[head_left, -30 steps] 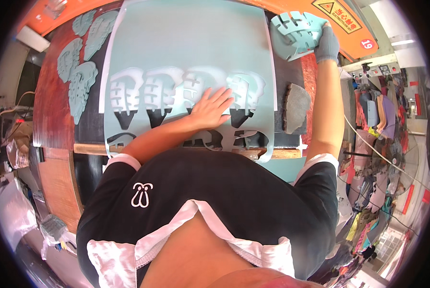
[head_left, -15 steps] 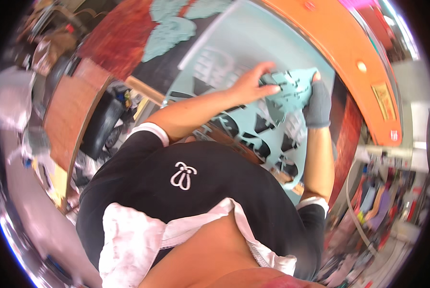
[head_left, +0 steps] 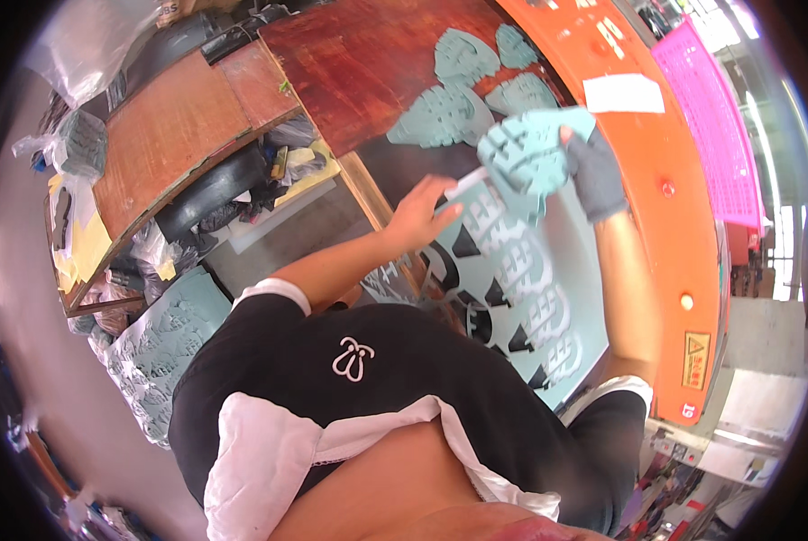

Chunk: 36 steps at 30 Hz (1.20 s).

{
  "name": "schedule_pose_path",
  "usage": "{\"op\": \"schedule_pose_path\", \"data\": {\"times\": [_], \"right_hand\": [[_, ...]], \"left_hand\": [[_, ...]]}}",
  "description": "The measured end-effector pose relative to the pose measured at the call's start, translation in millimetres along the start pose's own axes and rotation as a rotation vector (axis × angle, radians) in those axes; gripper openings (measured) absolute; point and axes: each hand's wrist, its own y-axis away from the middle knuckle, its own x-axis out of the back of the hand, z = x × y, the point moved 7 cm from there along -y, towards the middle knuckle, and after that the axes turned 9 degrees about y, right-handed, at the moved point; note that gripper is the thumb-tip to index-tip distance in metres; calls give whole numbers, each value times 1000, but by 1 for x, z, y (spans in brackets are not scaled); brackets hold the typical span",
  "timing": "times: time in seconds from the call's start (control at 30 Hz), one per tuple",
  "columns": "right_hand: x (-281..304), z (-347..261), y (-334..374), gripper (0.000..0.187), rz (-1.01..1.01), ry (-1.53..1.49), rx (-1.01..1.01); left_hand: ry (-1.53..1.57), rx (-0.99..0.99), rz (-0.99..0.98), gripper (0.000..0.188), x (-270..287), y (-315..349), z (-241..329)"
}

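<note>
My right hand point(head_left: 595, 176), in a grey glove with bare fingertips, grips a small stack of teal foam cutouts point(head_left: 526, 153) with slots in them. The stack is held up over the far end of a teal foam sheet point(head_left: 571, 248), which has rows of cut-out openings. My left hand point(head_left: 420, 215) is bare, fingers apart and holding nothing, near the sheet's far left edge. Just beyond the held stack lie piles of similar cutouts: a large pile point(head_left: 445, 115), a second pile point(head_left: 465, 56) and a smaller pile point(head_left: 519, 94).
A red-brown board point(head_left: 332, 77) extends at the far left of the work surface. An orange machine beam point(head_left: 670, 243) runs along the right, with a white paper point(head_left: 625, 93) on it and a pink basket point(head_left: 712, 117) behind. Left are a wooden shelf point(head_left: 174, 149) and punched teal sheets point(head_left: 174, 325).
My right hand has carried the cutouts away from the middle of the sheet toward the far piles. My left hand has come away from the cutouts. The view has swung left.
</note>
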Motion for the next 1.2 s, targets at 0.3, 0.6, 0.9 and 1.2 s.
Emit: {"op": "schedule_pose_path", "data": {"times": [0.3, 0.6, 0.9, 1.2], "right_hand": [[-94, -18, -184, 31, 67, 283, 292], [-208, 83, -65, 49, -163, 619, 714], [165, 209, 236, 51, 807, 909, -463], [156, 317, 525, 43, 1011, 326, -1031]], "left_hand": [[-156, -18, -133, 27, -3, 22, -26], [-147, -28, -105, 28, 4, 14, -11], [-81, 201, -204, 40, 0, -2, -34], [152, 864, -381, 17, -9, 20, -56]]}}
